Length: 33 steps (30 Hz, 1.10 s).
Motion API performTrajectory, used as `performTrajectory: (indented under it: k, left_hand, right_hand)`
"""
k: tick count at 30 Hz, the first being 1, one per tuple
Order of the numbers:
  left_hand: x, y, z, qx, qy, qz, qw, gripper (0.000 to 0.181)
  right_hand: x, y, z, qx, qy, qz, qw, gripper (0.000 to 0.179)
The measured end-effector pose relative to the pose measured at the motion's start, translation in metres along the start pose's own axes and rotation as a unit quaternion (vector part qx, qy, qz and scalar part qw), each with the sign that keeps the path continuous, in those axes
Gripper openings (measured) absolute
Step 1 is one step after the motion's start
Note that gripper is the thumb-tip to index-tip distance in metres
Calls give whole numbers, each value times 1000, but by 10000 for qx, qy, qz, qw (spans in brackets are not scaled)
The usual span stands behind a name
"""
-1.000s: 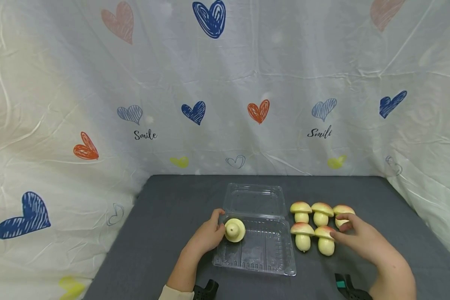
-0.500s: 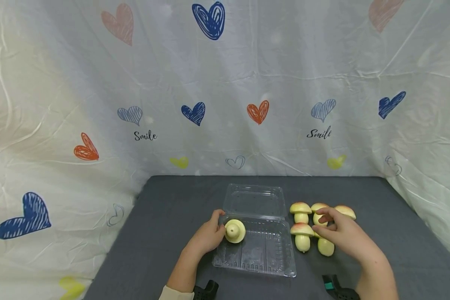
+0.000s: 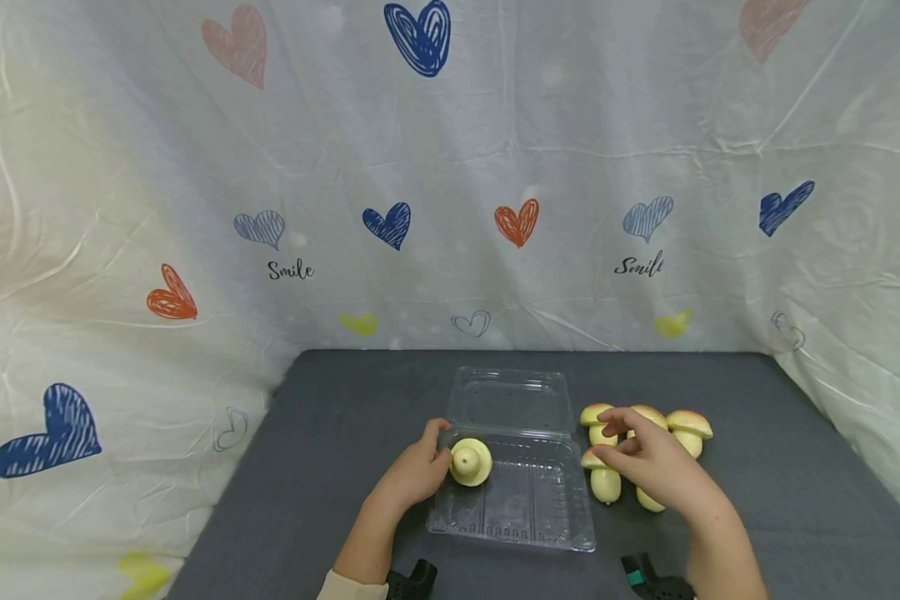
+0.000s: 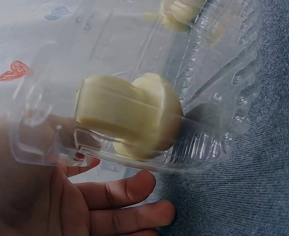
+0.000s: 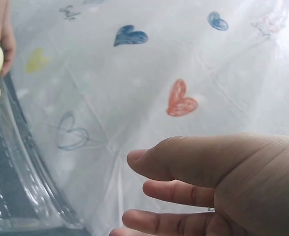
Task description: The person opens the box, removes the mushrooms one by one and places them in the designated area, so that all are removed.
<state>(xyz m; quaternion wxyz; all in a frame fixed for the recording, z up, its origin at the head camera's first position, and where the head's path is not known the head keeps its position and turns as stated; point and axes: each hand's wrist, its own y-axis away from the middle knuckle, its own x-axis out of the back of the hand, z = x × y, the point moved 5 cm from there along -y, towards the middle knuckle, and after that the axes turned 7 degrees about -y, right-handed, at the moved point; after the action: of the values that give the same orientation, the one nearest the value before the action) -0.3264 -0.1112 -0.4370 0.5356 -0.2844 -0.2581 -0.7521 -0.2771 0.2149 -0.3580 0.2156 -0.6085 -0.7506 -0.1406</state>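
A clear plastic clamshell container (image 3: 534, 533) lies opened out on the dark table. Inside its left end sits one toy mushroom (image 3: 470, 462), stem up, close to my left thumb. My left hand (image 3: 412, 475) grips the container's left edge near the hinge; in the left wrist view its other fingers (image 4: 129, 191) lie loose outside the wall. My right hand (image 3: 663, 467) hovers over several yellow mushrooms with reddish caps, fingers apart and holding nothing. One mushroom (image 3: 606, 485) shows just below its thumb; others are partly hidden behind the hand.
The container's lid (image 3: 508, 400) lies folded back towards the rear of the table (image 3: 360, 392). Another mushroom (image 3: 692, 429) lies to the right of my right hand. A white curtain (image 3: 450, 167) printed with hearts hangs behind and beside the table.
My right hand has moved left across the mushrooms, from the right side of the group towards the container. The left hand, the container and the mushroom inside it have stayed in place.
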Motion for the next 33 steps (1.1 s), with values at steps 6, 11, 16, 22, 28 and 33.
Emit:
performTrajectory:
  k: [6, 11, 16, 22, 28, 33]
  left_hand:
    - [0, -1, -1, -8, -19, -10, 10000, 43]
    - [1, -2, -1, -10, -15, -6, 10000, 43]
    - [1, -3, 0, 15, 42, -39, 10000, 43]
    - [-2, -1, -2, 93, 83, -94, 9999, 43]
    - [-2, -1, -3, 77, 33, -62, 9999, 41]
    - [-1, -1, -1, 64, 55, -38, 10000, 41]
  right_hand:
    - [-14, -6, -5, -14, -159, -114, 9998, 54]
    - [-26, -12, -9, 28, -200, -138, 9997, 53]
    - [-37, -15, -12, 138, -210, -233, 9994, 53]
    - [-51, -18, -14, 208, 27, -204, 9996, 52]
    - [-69, -22, -16, 301, 145, -329, 9989, 51]
    - [-78, -23, -19, 298, 143, -449, 9984, 50]
